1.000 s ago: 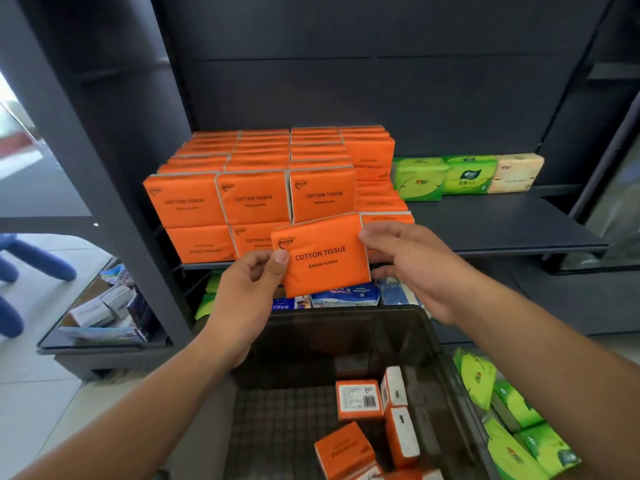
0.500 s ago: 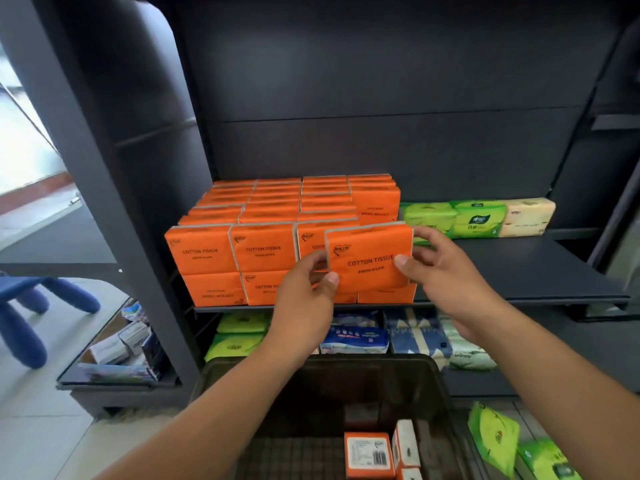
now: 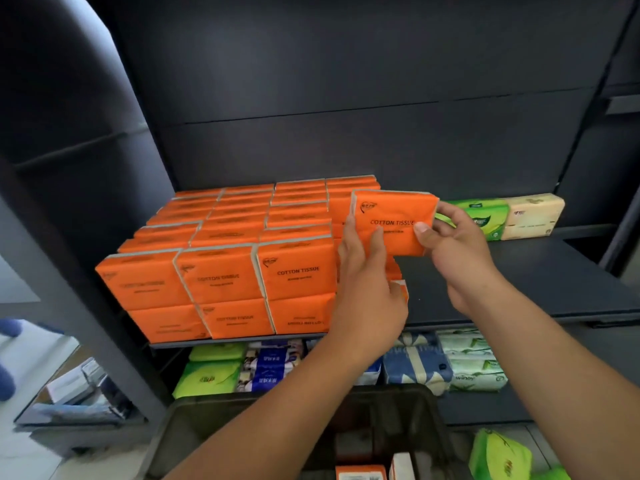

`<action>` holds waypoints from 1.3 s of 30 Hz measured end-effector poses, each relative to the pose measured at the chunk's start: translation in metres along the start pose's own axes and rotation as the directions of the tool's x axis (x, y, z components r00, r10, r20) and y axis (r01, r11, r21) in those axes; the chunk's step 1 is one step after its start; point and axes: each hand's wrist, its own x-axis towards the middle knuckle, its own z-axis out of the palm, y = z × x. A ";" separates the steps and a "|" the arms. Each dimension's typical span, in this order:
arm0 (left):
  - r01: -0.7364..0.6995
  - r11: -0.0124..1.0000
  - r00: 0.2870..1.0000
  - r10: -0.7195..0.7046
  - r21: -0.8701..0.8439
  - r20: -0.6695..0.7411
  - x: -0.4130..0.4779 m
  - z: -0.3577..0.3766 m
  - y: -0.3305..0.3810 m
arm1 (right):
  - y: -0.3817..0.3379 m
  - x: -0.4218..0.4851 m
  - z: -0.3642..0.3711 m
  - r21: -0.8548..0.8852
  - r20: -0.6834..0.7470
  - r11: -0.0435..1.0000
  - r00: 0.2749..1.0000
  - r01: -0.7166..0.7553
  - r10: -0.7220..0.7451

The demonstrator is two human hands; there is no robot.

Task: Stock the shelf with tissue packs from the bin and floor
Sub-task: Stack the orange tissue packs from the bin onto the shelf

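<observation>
since half a second ago the orange pack (image 3: 391,220) has gone up and right, past the front of the orange stack (image 3: 221,271). nearest, below the stack, sits the dark bin (image 3: 207,427); below and right of the stack a green floor pack (image 3: 498,455) lies. the left hand (image 3: 367,292) pinches the pack's left edge, the right hand (image 3: 453,244) its right edge, thumb on front. it reads "cotton tissue", like the stack's fronts, and hangs at the stack's right side above the shelf (image 3: 519,282). farther right of the stack lie a green shelf pack (image 3: 485,216) and a cream pack (image 3: 533,216).
</observation>
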 end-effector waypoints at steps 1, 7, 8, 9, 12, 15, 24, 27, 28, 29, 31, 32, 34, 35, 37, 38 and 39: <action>0.027 0.995 0.999 -0.029 0.095 0.018 0.008 0.006 -0.001 | 0.005 0.008 0.001 -0.004 -0.005 1.000 1.000 0.007 -0.007; 0.082 0.941 0.993 -0.104 0.327 0.051 0.050 0.031 -0.006 | 0.028 0.050 0.003 -0.053 0.004 0.998 0.999 0.032 -0.032; 0.092 0.938 0.989 -0.124 0.333 0.075 0.055 0.035 -0.009 | 0.031 0.056 0.004 -0.071 0.019 0.997 0.999 0.037 -0.036; 0.105 0.935 0.984 -0.146 0.339 0.099 0.060 0.038 -0.012 | 0.035 0.061 0.005 -0.096 0.038 0.994 0.998 0.044 -0.041; 0.151 0.915 0.970 -0.210 0.374 0.121 0.073 0.044 -0.021 | 0.045 0.075 0.011 -0.165 0.074 0.984 0.996 0.070 -0.058; 0.193 0.892 0.950 -0.274 0.408 0.150 0.086 0.044 -0.025 | 0.053 0.088 0.019 -0.190 0.077 0.979 0.996 0.069 -0.055; 0.264 0.849 0.911 -0.375 0.457 0.170 0.104 0.046 -0.030 | 0.071 0.102 0.029 -0.288 0.097 0.952 0.992 0.102 -0.077; 0.277 0.844 0.903 -0.391 0.459 0.175 0.103 0.046 -0.027 | 0.070 0.100 0.026 -0.309 0.121 0.946 0.991 0.093 -0.058; 0.281 0.843 0.901 -0.396 0.459 0.177 0.103 0.046 -0.026 | 0.069 0.099 0.024 -0.328 0.129 0.941 0.991 0.087 -0.047; 0.282 0.843 0.899 -0.399 0.459 0.180 0.103 0.046 -0.025 | 0.068 0.099 0.023 -0.347 0.133 0.934 0.990 0.084 -0.040; 0.281 0.840 0.896 -0.403 0.464 0.186 0.101 0.044 -0.022 | 0.064 0.095 0.020 -0.405 0.133 0.911 0.991 0.083 -0.031; 0.281 0.837 0.895 -0.405 0.469 0.187 0.100 0.042 -0.022 | 0.061 0.092 0.017 -0.448 0.131 0.890 0.991 0.084 -0.028; 0.269 0.834 0.901 -0.394 0.482 0.181 0.097 0.039 -0.021 | 0.053 0.085 0.012 -0.543 0.132 0.835 0.991 0.093 -0.025; 0.254 0.832 0.910 -0.378 0.494 0.170 0.095 0.038 -0.021 | 0.050 0.081 0.008 -0.596 0.141 0.796 0.990 0.107 -0.027; 0.223 0.822 0.929 -0.342 0.524 0.142 0.089 0.036 -0.020 | 0.043 0.070 0.001 -0.715 0.167 0.685 0.985 0.143 -0.031; 0.205 0.818 0.937 -0.323 0.538 0.134 0.085 0.035 -0.019 | 0.040 0.065 -0.002 -0.763 0.179 0.626 0.983 0.159 -0.031; 0.189 0.815 0.941 -0.310 0.548 0.135 0.081 0.034 -0.018 | 0.037 0.059 -0.005 -0.803 0.188 0.571 0.982 0.170 -0.028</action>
